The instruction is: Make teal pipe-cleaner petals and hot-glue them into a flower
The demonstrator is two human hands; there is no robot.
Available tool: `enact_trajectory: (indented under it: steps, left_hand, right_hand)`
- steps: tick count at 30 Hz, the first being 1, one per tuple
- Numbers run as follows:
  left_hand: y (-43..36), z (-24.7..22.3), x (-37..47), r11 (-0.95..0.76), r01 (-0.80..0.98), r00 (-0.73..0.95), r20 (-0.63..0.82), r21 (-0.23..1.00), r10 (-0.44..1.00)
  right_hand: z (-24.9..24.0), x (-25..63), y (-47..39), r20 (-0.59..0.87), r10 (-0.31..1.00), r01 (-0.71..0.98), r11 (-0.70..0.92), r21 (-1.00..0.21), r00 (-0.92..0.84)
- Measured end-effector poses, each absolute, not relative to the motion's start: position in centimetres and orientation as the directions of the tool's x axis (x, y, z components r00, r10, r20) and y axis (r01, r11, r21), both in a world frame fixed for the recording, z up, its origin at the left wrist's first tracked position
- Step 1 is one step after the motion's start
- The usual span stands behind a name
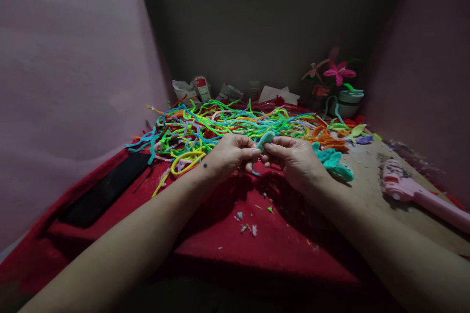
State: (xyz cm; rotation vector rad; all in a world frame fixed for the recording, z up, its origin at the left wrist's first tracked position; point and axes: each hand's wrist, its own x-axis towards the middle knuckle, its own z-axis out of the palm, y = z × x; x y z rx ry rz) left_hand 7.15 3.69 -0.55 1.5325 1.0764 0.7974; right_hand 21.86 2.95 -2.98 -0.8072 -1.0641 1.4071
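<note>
A red cloth covers the table. Towards its left edge lies a black phone, set at a slant, its far end near the pile of fuzzy pipe cleaners. This pile spreads across the far half of the cloth in green, blue, yellow, orange, white and lilac; a yellow loop sticks out at its near left side.

Along the far edge, from the left, stand a crumpled white packet and a red-and-white box, then white paper.

At the near side of the pile, around the middle, the left hand is closed, pinching a teal fuzzy piece between thumb and fingers. The right hand pinches the same piece from its other side, so it is held up between the two hands, above the cloth. Small clippings are scattered on the cloth nearer the front edge.

Just beside the right hand lie teal petal shapes, with orange loops behind them. At the far right corner, a pink flower rises near a pale pot; yellow-green leaf shapes lie in front. A pink glue gun rests on a tan board at the right edge.
</note>
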Motion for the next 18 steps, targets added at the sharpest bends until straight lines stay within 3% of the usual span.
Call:
enact_trajectory:
  steps: [7,18]
  left_hand:
    - [4.1,-0.8,6.4,-0.052,0.178,0.484,-0.041,0.983,0.874]
    - [4.3,-0.5,5.7,0.229,0.108,0.635,-0.245,0.967,0.732]
  right_hand:
    - [-3.3,22.2,3.6,0.102,0.967,-0.416,-0.005,-0.910,-0.235]
    - [-3.0,22.3,3.4,0.136,0.907,-0.388,-0.032,-0.921,-0.398]
